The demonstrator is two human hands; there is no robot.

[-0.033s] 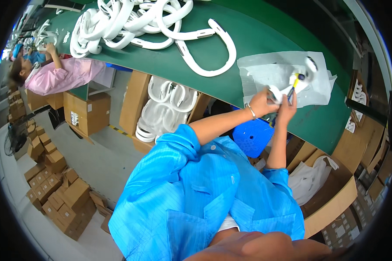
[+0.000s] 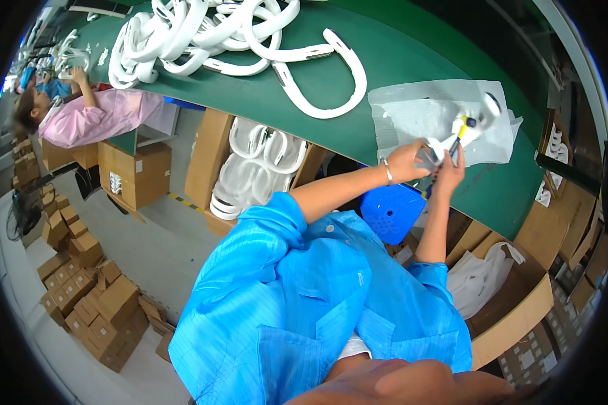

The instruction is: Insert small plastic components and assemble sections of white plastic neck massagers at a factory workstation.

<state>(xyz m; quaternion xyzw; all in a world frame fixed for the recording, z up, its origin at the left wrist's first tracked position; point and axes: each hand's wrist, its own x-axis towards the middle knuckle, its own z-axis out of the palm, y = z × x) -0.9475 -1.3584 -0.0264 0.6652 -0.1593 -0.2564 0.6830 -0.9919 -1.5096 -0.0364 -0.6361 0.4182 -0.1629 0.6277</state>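
Note:
My left hand (image 2: 407, 162), with a bracelet at the wrist, is closed on a small white plastic part (image 2: 434, 150) at the near edge of the green table (image 2: 412, 54). Right beside it, my right hand (image 2: 450, 173) grips a yellow-handled tool (image 2: 462, 129) that points up onto the part. Both hands work over a clear plastic bag (image 2: 419, 111) lying flat on the table. A white U-shaped part (image 2: 325, 82) lies just left of the bag. A heap of several more white U-shaped parts (image 2: 209, 34) sits further left.
A person in a pink coat (image 2: 94, 118) works at the table's far left. Open cardboard boxes (image 2: 203, 158) of white parts stand under the table. A blue stool (image 2: 392, 212) is below my hands, and a box with a white bag (image 2: 483, 280) is to the right. Small cartons (image 2: 94, 297) are stacked on the floor.

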